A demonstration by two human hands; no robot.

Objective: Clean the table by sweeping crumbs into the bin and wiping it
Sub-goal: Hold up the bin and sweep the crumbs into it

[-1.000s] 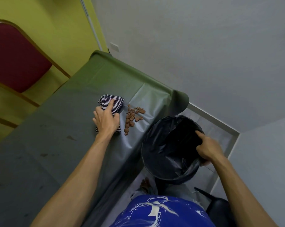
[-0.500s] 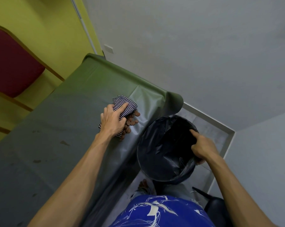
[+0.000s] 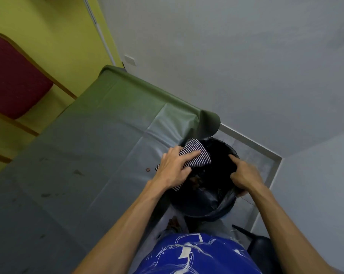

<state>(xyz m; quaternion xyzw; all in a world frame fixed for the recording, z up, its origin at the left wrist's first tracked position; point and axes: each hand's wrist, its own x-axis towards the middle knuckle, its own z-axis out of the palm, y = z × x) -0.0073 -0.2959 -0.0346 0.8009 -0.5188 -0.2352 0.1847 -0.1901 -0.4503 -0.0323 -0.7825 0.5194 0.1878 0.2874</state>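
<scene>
My left hand [image 3: 174,167] presses a black-and-white striped cloth [image 3: 196,155] at the right edge of the green-covered table [image 3: 100,147], with the cloth hanging out over the bin. My right hand [image 3: 244,176] grips the rim of the black-lined bin [image 3: 212,202], held against the table edge below the cloth. Brown crumbs [image 3: 195,177] show inside the bin under my left hand. One brown crumb [image 3: 147,170] lies on the table just left of my left hand.
A red padded chair [image 3: 13,76] stands at the far left by the yellow wall. Grey walls close in behind and to the right. A dark chair part [image 3: 260,244] sits low at the right. Small dark marks dot the near tabletop.
My left hand has swept the cloth and the crumb pile rightward to the table edge and over the bin. The bin has come up against the edge. One crumb stayed behind.
</scene>
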